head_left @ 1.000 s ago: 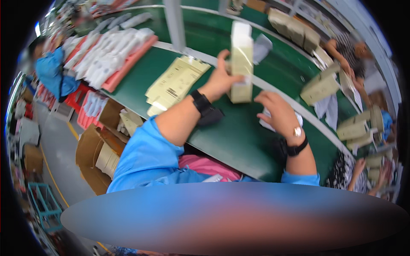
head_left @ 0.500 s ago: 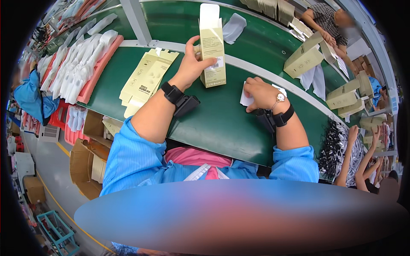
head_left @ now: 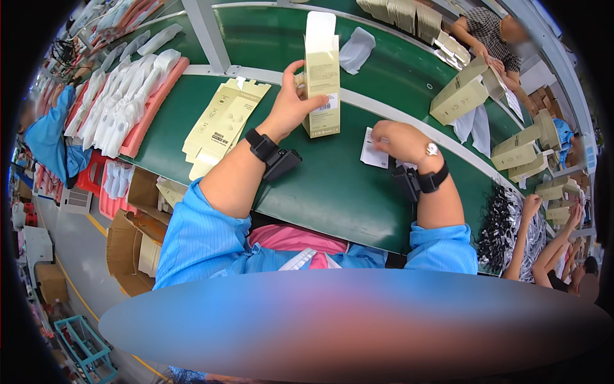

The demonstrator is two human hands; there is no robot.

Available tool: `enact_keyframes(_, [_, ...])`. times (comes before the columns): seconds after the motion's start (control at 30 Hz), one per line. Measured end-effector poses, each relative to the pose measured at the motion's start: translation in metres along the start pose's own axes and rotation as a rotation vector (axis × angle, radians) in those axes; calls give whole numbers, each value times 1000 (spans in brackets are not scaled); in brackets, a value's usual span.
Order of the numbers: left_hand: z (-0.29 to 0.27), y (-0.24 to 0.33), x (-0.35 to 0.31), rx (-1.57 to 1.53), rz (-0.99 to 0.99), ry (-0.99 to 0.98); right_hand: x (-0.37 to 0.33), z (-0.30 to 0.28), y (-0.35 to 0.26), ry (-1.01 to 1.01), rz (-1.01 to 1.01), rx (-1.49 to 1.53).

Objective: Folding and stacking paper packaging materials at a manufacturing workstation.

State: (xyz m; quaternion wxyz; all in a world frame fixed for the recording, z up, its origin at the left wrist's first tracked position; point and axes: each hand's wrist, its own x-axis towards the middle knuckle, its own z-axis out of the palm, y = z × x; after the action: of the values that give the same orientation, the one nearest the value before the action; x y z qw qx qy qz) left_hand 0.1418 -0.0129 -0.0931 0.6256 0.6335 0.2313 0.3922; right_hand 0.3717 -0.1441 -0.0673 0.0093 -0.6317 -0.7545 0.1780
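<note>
My left hand (head_left: 288, 105) is wrapped round a tall cream carton (head_left: 323, 80) standing on the green table, thumb over the white label on its near face. The carton's top flap stands up. To the right, my right hand (head_left: 404, 142) hovers with curled fingers at the edge of white printed leaflets (head_left: 372, 155). Its fingertips are partly hidden and slightly blurred, so I cannot make out what they hold. Left of my left forearm lie flattened cream cartons (head_left: 224, 121) in a loose pile.
White-wrapped items fill a pink tray (head_left: 153, 105) at the left. Beyond the metal rail, a white bag (head_left: 357, 50) and an open cream carton (head_left: 457, 96) sit on a green surface. A co-worker (head_left: 489, 38) handles boxes there. Black and silver strips (head_left: 511, 230) hang at right.
My right hand has shifted slightly right and its fingers have curled, uncovering more of the leaflets. My left hand keeps its grip on the carton.
</note>
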Motion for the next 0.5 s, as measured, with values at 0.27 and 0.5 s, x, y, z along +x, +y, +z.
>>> enact_keyframes(0.27, [11, 10, -20, 332, 263, -210, -7, -32, -45, 1359, -452, -2])
enact_keyframes(0.5, [27, 27, -29, 584, 277, -261, -16, -29, -60, 822, -495, -72])
